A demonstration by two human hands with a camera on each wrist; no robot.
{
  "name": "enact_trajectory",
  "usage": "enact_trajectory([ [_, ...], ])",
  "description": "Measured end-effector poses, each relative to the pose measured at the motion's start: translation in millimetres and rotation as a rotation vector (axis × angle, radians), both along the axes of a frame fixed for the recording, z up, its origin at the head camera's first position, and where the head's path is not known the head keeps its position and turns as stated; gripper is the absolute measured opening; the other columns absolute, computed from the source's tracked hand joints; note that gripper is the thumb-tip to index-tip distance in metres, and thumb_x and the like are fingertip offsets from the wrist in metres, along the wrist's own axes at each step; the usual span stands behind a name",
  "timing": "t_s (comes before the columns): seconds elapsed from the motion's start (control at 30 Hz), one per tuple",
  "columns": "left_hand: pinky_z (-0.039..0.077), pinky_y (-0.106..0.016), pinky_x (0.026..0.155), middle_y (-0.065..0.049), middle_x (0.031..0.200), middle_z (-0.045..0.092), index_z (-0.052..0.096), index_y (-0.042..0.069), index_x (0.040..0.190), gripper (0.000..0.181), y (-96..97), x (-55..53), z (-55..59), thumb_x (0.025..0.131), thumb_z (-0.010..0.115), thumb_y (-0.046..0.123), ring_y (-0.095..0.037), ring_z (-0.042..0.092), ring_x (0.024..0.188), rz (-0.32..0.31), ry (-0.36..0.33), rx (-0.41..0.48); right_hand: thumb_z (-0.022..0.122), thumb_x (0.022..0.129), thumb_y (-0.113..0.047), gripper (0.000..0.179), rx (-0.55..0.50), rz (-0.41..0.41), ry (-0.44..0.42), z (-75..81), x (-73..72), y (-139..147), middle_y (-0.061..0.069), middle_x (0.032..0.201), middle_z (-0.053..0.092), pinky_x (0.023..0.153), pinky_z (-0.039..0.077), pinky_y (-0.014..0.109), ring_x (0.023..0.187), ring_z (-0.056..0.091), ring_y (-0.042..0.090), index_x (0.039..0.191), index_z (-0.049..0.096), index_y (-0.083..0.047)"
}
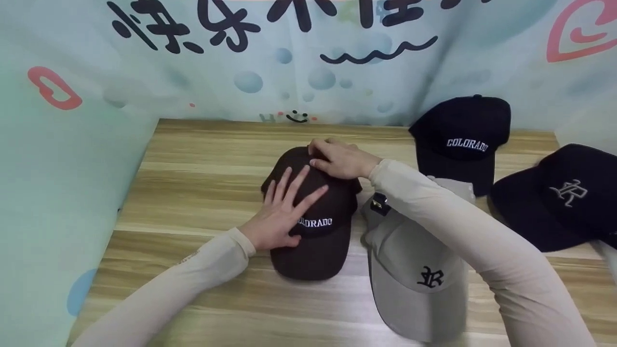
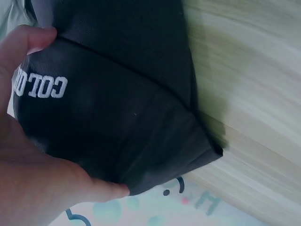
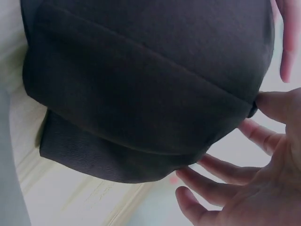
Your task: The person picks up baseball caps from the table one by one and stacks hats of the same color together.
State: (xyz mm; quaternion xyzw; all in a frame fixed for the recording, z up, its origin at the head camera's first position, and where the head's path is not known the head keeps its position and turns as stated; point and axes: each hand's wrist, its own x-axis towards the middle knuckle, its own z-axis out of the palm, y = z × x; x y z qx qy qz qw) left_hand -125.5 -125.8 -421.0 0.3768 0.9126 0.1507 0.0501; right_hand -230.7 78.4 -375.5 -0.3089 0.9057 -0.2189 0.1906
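A dark brown baseball cap with white "COLORADO" lettering sits upright on the table, brim toward me. My left hand lies over its front left side with spread fingers, covering the first letters. In the left wrist view the cap shows its seam and brim close by. My right hand touches the top back of the crown; in the right wrist view its fairly straight fingers meet the dark fabric near the top button. A grey cap with a black emblem lies beneath my right forearm.
A black "COLORADO" cap stands at the back right. Another black cap with a grey emblem lies at the right edge. The wooden table ends at a printed cloth backdrop, which also hangs on the left.
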Motion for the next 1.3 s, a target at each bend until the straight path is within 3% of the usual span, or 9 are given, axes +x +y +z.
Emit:
enact_trajectory([
  [0.2,0.013,-0.074,0.1,-0.016,0.158,-0.015,0.012,0.029,0.156,0.114,4.6,-2.2,-1.0,0.069,0.086,0.023,-0.045,-0.013,0.141,0.024,-0.045,-0.041,0.048,0.101,-0.027,0.035,-0.014,-0.009,-0.023,6.9,-6.3,19.2,0.023,0.134,0.048,0.097,0.039,0.052,0.119,0.049,0.038,0.13,0.045,-0.008],
  [0.4,0.012,-0.072,0.102,-0.017,0.158,-0.013,0.012,0.027,0.156,0.113,7.7,-4.5,0.3,0.07,0.085,0.022,-0.045,-0.013,0.141,0.037,-0.053,-0.038,0.051,0.099,-0.023,0.038,-0.004,-0.036,-0.004,20.3,-23.1,60.4,0.026,0.134,0.048,0.101,0.035,0.054,0.123,0.045,0.042,0.131,0.045,-0.002],
  [0.73,0.014,-0.069,0.104,-0.018,0.158,-0.013,0.01,0.027,0.156,0.115,14.6,-4.6,-1.2,0.068,0.085,0.022,-0.046,-0.01,0.141,0.037,-0.041,-0.05,0.046,0.099,-0.025,0.042,0.251,-0.255,0.085,30.1,-50.8,160.9,0.035,0.131,0.041,0.092,0.028,0.072,0.117,0.039,0.056,0.131,0.043,0.003],
  [0.97,0.015,-0.07,0.103,-0.018,0.158,-0.012,0.011,0.026,0.155,0.115,16.9,-2.9,-2.2,0.067,0.084,0.021,-0.046,-0.009,0.141,0.039,-0.031,-0.045,0.053,0.093,-0.018,0.05,0.384,-0.253,0.177,29.2,-58.7,228.3,0.037,0.138,0.029,0.095,0.019,0.072,0.129,0.018,0.057,0.137,0.039,0.003],
  [1.13,0.016,-0.07,0.103,-0.018,0.158,-0.011,0.011,0.026,0.155,0.115,19.2,-3.0,-2.4,0.066,0.085,0.021,-0.046,-0.008,0.141,0.044,-0.024,-0.046,0.05,0.096,-0.041,0.069,0.382,-0.309,0.193,23.6,-60.3,259.6,0.036,0.145,0.02,0.096,0.01,0.076,0.136,0.005,0.054,0.145,0.029,0.002],
  [1.3,0.017,-0.07,0.103,-0.018,0.158,-0.012,0.011,0.026,0.155,0.116,22.8,-3.9,-3.0,0.067,0.085,0.021,-0.046,-0.009,0.141,0.039,-0.022,-0.052,0.051,0.09,-0.061,0.095,0.397,-0.343,0.15,16.4,-61.5,272.3,0.037,0.148,0.017,0.095,0.006,0.077,0.137,0.001,0.053,0.151,0.016,0.002],
])
